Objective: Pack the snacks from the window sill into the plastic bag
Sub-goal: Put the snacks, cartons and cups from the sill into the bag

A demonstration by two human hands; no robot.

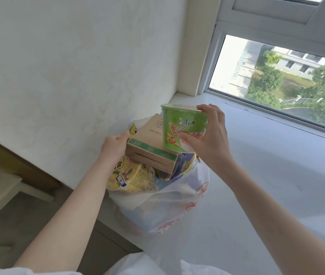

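Note:
A white plastic bag (pixel 169 211) with red print stands on the window sill (pixel 276 185), stuffed to the top. A brown cardboard box (pixel 149 147) lies tilted on the pile, above a yellow noodle bowl (pixel 131 178) and a blue-green bowl (pixel 184 165). My right hand (pixel 211 137) grips a green instant noodle cup (pixel 183 128), upright, just over the box. My left hand (pixel 116 145) is at the box's left end, fingers curled at the bag's far rim beside a yellow wrapper (pixel 133 129); what it holds is hidden.
The white wall (pixel 78 66) rises right behind the bag on the left. The window (pixel 276 76) runs along the sill's far side. A wooden edge and floor (pixel 9 185) lie below at the left. White cloth (pixel 157 264) fills the bottom edge.

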